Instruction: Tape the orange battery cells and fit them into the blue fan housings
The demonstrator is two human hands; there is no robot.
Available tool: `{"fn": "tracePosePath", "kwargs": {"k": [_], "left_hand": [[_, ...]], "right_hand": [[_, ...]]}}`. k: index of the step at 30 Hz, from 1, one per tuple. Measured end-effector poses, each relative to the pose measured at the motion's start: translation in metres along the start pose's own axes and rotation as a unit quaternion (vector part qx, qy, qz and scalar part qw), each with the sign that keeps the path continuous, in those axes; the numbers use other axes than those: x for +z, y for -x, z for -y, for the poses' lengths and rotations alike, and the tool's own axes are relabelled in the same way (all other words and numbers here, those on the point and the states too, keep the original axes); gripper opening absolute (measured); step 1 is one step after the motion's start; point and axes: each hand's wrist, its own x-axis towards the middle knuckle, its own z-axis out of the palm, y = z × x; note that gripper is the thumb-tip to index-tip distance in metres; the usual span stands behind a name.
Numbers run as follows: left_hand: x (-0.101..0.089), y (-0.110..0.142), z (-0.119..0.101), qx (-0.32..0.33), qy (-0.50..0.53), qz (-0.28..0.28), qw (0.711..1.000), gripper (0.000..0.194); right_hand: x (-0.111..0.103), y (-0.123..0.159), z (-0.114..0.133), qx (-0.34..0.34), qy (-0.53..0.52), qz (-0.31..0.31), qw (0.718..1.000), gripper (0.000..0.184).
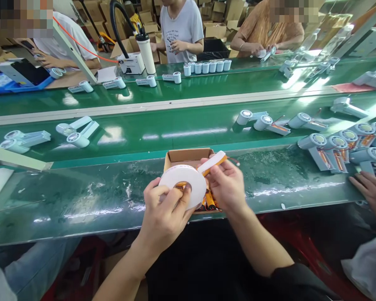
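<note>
My left hand (163, 207) grips a roll of white double-sided tape (196, 179), with fingers pushed into its core. Between the fingers of my right hand (228, 186) is an orange-wrapped battery (219, 159). A white strip covers its upper side and meets the edge of the roll; whether the strip is still joined to the roll I cannot tell. A thin reddish wire pokes out by the battery's far end. Below both hands stands an open cardboard box (190, 155) holding several orange batteries (209, 200) with wires, partly hidden by the roll and my hands.
Light-blue handheld fan bodies (337, 143) crowd the right of the bench; more (78, 140) lie on the green conveyor (138, 125). A co-worker's hand (371, 188) is at the right edge. Other people work across the line, near a row of blue cups (205, 67).
</note>
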Motion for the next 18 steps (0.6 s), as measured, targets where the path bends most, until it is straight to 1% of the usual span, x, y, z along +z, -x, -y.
{"fn": "tracePosePath", "kwargs": {"k": [2,3,4,5,7,8,9,10,11,12,13,14,15,16,17,18], "left_hand": [[-0.002,0.009,0.009,0.015,0.069,0.029,0.997,0.037],[-0.004,0.018,0.020,0.010,0.081,0.037,0.996,0.037],[-0.005,0.030,0.034,-0.007,0.073,0.038,0.997,0.036],[-0.006,0.047,0.052,-0.033,0.047,0.032,0.998,0.033],[-0.007,0.086,0.089,-0.104,-0.022,0.027,0.994,0.024],[-0.008,0.106,0.105,-0.126,-0.029,0.038,0.991,0.022],[-0.009,0.123,0.118,-0.162,-0.032,0.048,0.985,0.024],[-0.010,0.135,0.127,-0.209,-0.036,0.054,0.976,0.031],[-0.010,0.140,0.133,-0.258,-0.037,0.050,0.964,0.039],[-0.010,0.137,0.135,-0.294,-0.036,0.039,0.954,0.043],[-0.008,0.125,0.134,-0.315,-0.030,0.028,0.948,0.046],[-0.003,0.104,0.131,-0.314,-0.016,0.021,0.949,0.044],[0.006,0.075,0.127,-0.292,0.008,0.025,0.956,0.040],[0.020,0.039,0.122,-0.256,0.038,0.045,0.965,0.037],[0.039,-0.001,0.114,-0.206,0.075,0.080,0.972,0.036],[0.063,-0.044,0.105,-0.150,0.109,0.132,0.974,0.038]], "right_hand": [[-0.018,-0.025,0.023,-0.079,0.017,-0.015,0.997,0.031],[-0.031,-0.039,0.035,-0.137,0.013,-0.047,0.989,0.025],[-0.046,-0.053,0.047,-0.193,0.001,-0.084,0.978,0.020],[-0.063,-0.065,0.057,-0.229,-0.009,-0.116,0.966,0.019],[-0.102,-0.076,0.070,-0.238,0.000,-0.150,0.960,0.023],[-0.122,-0.075,0.072,-0.227,0.014,-0.162,0.960,0.029],[-0.142,-0.071,0.072,-0.209,0.033,-0.173,0.962,0.036],[-0.163,-0.063,0.070,-0.190,0.056,-0.187,0.962,0.045],[-0.182,-0.055,0.067,-0.174,0.081,-0.205,0.960,0.053],[-0.199,-0.046,0.064,-0.162,0.107,-0.225,0.955,0.060],[-0.215,-0.038,0.060,-0.156,0.134,-0.246,0.947,0.065],[-0.228,-0.032,0.057,-0.155,0.156,-0.263,0.940,0.067],[-0.238,-0.028,0.055,-0.160,0.170,-0.277,0.932,0.068],[-0.245,-0.025,0.053,-0.169,0.175,-0.288,0.926,0.068],[-0.251,-0.025,0.051,-0.178,0.175,-0.294,0.923,0.067],[-0.254,-0.026,0.050,-0.184,0.171,-0.297,0.921,0.066]]}}
